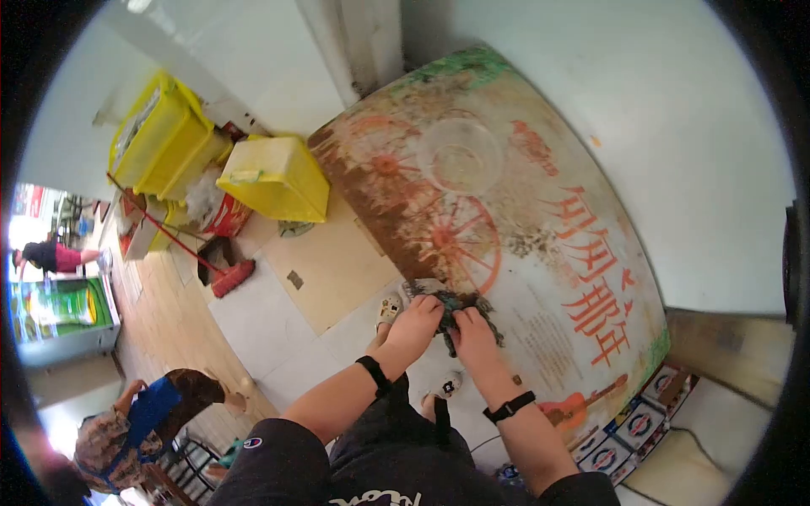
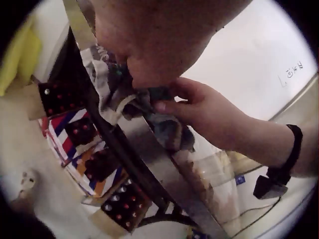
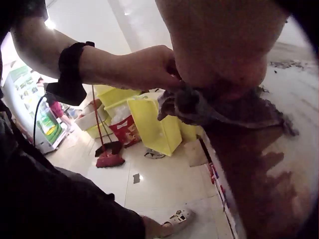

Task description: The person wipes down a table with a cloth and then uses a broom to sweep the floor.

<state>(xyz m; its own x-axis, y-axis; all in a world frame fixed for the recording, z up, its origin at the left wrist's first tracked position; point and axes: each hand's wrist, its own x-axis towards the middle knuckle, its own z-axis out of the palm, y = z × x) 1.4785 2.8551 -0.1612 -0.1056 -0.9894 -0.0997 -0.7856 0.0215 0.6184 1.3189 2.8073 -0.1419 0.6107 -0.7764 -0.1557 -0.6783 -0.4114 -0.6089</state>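
Observation:
A dark, damp-looking grey rag (image 1: pixel 456 314) is bunched between both hands at the near edge of the printed tabletop (image 1: pixel 540 278). My left hand (image 1: pixel 415 325) grips its left part, fingers curled into the folds. Close beside it, my right hand (image 1: pixel 474 337) pinches the other part between thumb and fingers. In the left wrist view, the right thumb lies across the rag (image 2: pixel 167 130), which overlaps the table's metal edge. From the right wrist, a loose end of the rag (image 3: pixel 239 117) trails out over the tabletop.
A clear round plastic bowl (image 1: pixel 460 156) sits farther back on the table. Yellow bins (image 1: pixel 274 181) and a red broom (image 1: pixel 232 278) stand on the floor to the left. Bottle crates (image 2: pixel 89 139) are under the table edge. Two other people are at the far left.

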